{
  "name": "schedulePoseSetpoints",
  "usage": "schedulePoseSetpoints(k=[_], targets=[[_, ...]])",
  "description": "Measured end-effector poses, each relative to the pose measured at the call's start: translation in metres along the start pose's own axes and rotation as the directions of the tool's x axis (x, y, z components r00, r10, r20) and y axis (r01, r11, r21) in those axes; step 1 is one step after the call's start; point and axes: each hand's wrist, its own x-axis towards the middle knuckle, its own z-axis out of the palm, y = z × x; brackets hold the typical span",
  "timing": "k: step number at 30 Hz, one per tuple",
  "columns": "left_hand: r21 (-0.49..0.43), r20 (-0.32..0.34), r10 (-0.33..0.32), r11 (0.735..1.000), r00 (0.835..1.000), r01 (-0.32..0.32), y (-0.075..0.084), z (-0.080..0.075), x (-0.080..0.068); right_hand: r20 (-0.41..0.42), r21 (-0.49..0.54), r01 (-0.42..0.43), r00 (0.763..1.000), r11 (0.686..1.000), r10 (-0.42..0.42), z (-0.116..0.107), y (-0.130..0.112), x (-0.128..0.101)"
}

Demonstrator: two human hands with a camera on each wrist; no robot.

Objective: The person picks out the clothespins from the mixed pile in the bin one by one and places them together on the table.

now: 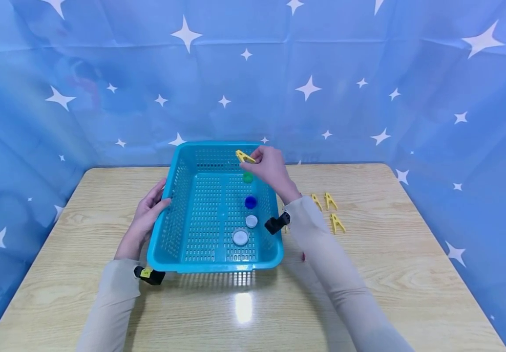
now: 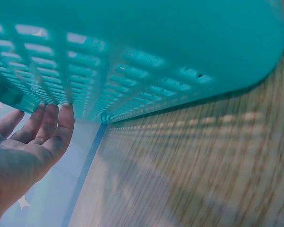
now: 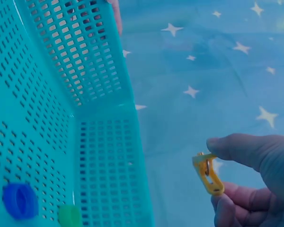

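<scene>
A blue-green plastic basket point(image 1: 215, 268) with slotted walls is held at its left rim by my left hand point(image 1: 148, 210). The thumb lies over the rim, and the fingers point(image 2: 48, 124) touch the outside of the wall. Above the basket's far right part, my right hand point(image 1: 272, 168) pinches a yellow clothespin point(image 1: 245, 157) between thumb and fingers; the right wrist view shows the clothespin point(image 3: 208, 175) end-on. Inside the basket lie a green cap point(image 1: 247, 177), a dark blue cap point(image 1: 250, 202), a small white cap point(image 1: 251, 221) and a larger white cap point(image 1: 241, 237).
Several yellow clothespins point(image 1: 336, 223) lie on the wooden table point(image 1: 411, 274) right of the basket, some partly hidden by the right arm. A small red thing point(image 1: 303, 256) peeks out beside the right sleeve. A blue star-patterned cloth point(image 1: 345, 63) hangs behind and at both sides.
</scene>
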Motion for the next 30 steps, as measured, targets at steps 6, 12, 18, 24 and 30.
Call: schedulePoseSetpoints(k=[6,12,18,24,30], targets=[[-0.002,0.001,0.004,1.0,1.0,-0.004,0.001,0.001,0.0,-0.087,-0.024,0.053,0.995,0.998,-0.055,-0.02,0.013,-0.017],[0.002,0.0,0.002,1.0,1.0,-0.002,0.002,0.0,-0.001,-0.147,-0.023,0.054,0.988,0.998,-0.056,-0.038,0.029,-0.035],[0.001,-0.002,0.001,1.0,1.0,-0.001,0.003,-0.001,-0.001,-0.216,-0.061,0.016,0.976,0.998,-0.029,-0.052,0.043,-0.049],[-0.004,0.004,-0.006,1.0,1.0,0.006,0.004,0.0,-0.002,-0.259,-0.078,0.006,0.966,0.997,-0.026,-0.064,0.058,-0.065],[-0.001,0.014,-0.011,1.0,1.0,0.011,0.002,0.0,-0.002,-0.279,-0.105,-0.016,0.96,0.994,-0.014,-0.072,0.073,-0.083]])
